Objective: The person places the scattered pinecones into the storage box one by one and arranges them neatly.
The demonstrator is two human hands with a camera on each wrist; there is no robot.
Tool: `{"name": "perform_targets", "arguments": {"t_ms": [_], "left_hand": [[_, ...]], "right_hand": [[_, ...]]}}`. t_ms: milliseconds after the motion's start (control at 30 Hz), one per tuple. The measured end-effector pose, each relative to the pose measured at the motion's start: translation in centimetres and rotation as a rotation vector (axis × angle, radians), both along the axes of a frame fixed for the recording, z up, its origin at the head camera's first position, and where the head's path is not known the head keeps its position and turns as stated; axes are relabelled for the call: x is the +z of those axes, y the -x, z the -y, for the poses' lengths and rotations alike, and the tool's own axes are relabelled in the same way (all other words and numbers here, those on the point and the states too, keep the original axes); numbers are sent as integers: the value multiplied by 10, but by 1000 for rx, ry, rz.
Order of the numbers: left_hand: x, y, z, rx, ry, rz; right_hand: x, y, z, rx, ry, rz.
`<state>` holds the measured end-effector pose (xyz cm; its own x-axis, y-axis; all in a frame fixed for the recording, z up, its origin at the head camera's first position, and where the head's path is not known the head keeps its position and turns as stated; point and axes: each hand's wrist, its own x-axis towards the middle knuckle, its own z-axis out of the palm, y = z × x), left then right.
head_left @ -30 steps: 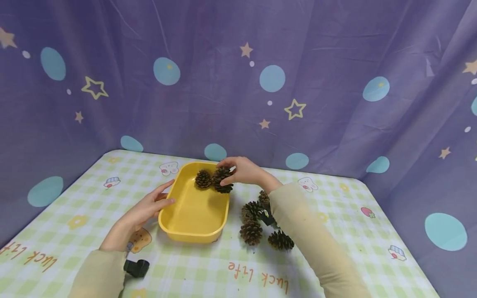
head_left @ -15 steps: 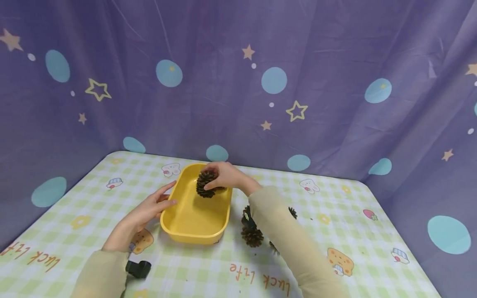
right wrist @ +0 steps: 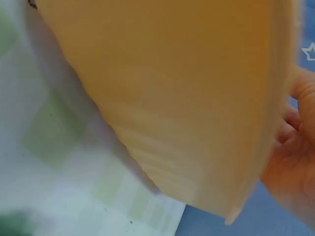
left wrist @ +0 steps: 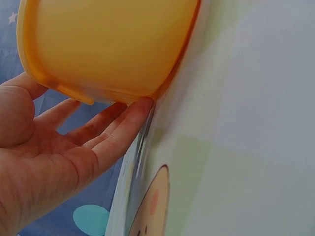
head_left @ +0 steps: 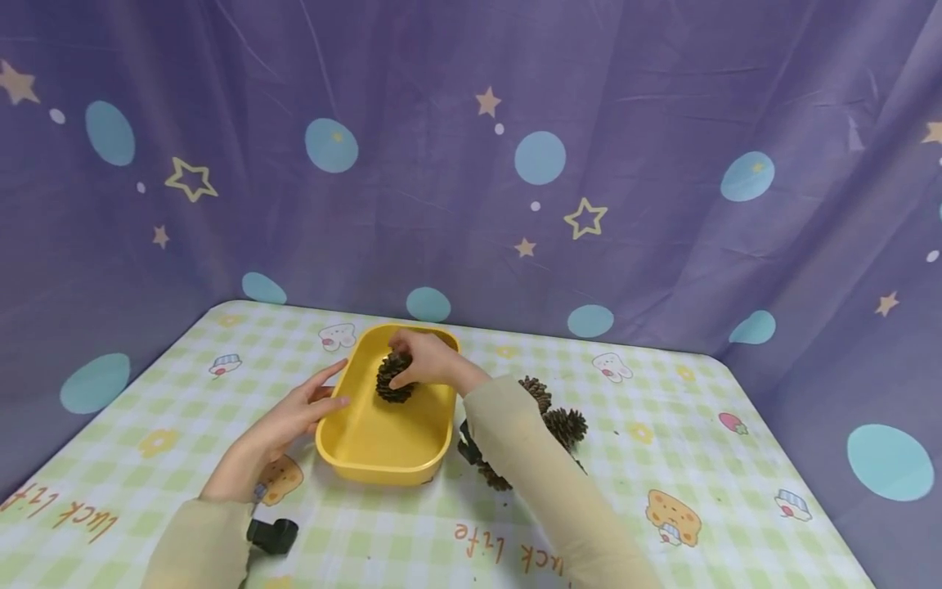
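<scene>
A yellow plastic tub [head_left: 383,433] with a rim stands on the table. Inside it, toward the far end, my right hand [head_left: 428,358] grips a brown pine cone [head_left: 392,379] between thumb and fingers. The right wrist view shows the tub's outer wall [right wrist: 172,98] filling the picture, with part of the hand beyond its rim. My left hand [head_left: 290,415] holds the tub's left side, thumb over the rim and fingers against the outer wall, as the left wrist view shows. Any other cone in the tub is hidden by my right hand.
Several pine cones [head_left: 565,427] lie right of the tub, partly covered by my right sleeve [head_left: 545,474]. The table has a green-and-white checked cloth [head_left: 640,393]. A purple curtain [head_left: 441,204] hangs behind it. A black wrist device [head_left: 274,536] sits by the left sleeve.
My right hand has moved from the tub's far right rim leftward and down into it with the pine cone. The left hand keeps its hold on the tub.
</scene>
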<state>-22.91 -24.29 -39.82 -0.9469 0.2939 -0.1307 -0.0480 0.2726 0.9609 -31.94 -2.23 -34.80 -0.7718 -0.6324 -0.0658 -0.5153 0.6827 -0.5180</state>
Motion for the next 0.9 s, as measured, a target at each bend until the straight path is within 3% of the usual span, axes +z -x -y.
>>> {"name": "perform_targets", "arguments": {"t_ms": [700,900], "left_hand": [[1,0,1,-7,6,1],[1,-1,1,-5,8,8]], "right_hand": [[-15,-2,22,-59,-56,-176],[-18,-2,22,-76,-55,-160]]}}
